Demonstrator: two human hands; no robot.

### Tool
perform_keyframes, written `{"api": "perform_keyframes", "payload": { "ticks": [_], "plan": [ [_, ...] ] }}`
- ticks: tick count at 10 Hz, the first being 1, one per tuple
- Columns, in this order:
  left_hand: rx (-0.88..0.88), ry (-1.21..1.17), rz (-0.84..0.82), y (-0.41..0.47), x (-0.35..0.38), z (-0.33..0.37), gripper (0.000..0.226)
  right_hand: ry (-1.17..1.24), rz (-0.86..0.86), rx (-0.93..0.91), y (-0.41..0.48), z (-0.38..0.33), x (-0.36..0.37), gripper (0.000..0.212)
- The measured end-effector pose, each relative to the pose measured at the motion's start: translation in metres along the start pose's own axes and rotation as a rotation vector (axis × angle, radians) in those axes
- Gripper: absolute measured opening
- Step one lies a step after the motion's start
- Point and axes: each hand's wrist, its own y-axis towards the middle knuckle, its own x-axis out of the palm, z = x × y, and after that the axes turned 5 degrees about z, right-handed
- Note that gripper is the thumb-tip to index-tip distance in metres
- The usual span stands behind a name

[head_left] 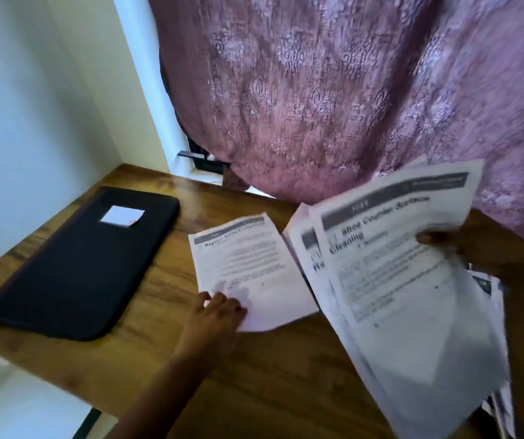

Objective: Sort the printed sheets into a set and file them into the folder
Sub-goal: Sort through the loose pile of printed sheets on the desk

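Lying on wooden desk, folder, curtain behind

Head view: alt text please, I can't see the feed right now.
The right hand holds a fanned stack of printed sheets above the wooden table, while the left hand touches a single sheet lying flat on it. A closed black folder lies at the left; a purple curtain hangs behind.

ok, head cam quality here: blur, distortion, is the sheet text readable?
Head view: motion blur smears the sheaf held by the right hand, only its heading partly legible. Head view: the single sheet touched by the left hand on the table is sharper, body text unreadable. Head view: wide-angle bending along the curtain; black folder shows little detail.
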Motion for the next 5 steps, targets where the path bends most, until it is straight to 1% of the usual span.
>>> {"api": "perform_keyframes", "payload": {
  "ticks": [1, 2, 3, 4, 5],
  "plan": [
    [-0.052, -0.173, -0.077, -0.015, 0.018, -0.001, 0.049, 0.035, 0.021, 0.121, 0.018, 0.011, 0.049, 0.036],
    [-0.435, -0.902, -0.269, -0.031, 0.014, -0.013, 0.063, 0.144, 0.006, 0.12, 0.046, 0.029, 0.117, 0.03],
    [-0.689, -0.868, 0.226, -0.014, 0.023, -0.031, 0.035, 0.145, -0.012, 0.105, 0.073, 0.039, 0.192, 0.042],
    [-0.772, -0.846, 0.207, 0.014, 0.038, -0.054, 0.062, -0.057, -0.017, 0.1, 0.097, 0.05, 0.228, 0.062],
    [-0.712, -0.519, -0.076, 0.037, 0.059, -0.053, 0.1, -0.695, 0.213, 0.157, 0.118, 0.063, 0.193, 0.078]
  ]
}}
